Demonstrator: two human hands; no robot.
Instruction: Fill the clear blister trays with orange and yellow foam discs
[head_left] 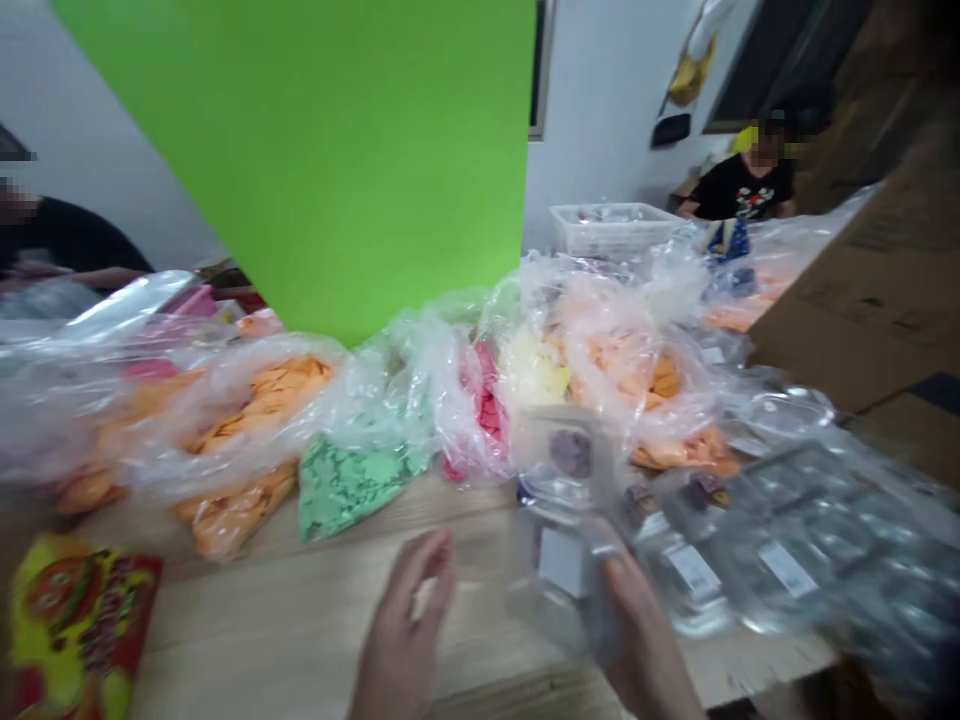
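Observation:
My right hand grips the side of a clear plastic clamshell box, blurred by motion. The box carries a white label, and a small purple item shows in its upper part. Left of it, my left hand is raised over the table, its thumb and fingers apart around a gap with nothing held. Right of my right hand lie more clear boxes with white labels, two of them with small purple-brown items.
Plastic bags of orange pieces, green pieces and pink pieces line the wooden table. A yellow-red packet lies front left. Behind stand a green panel and a white crate. Cardboard is at right; two people sit beyond.

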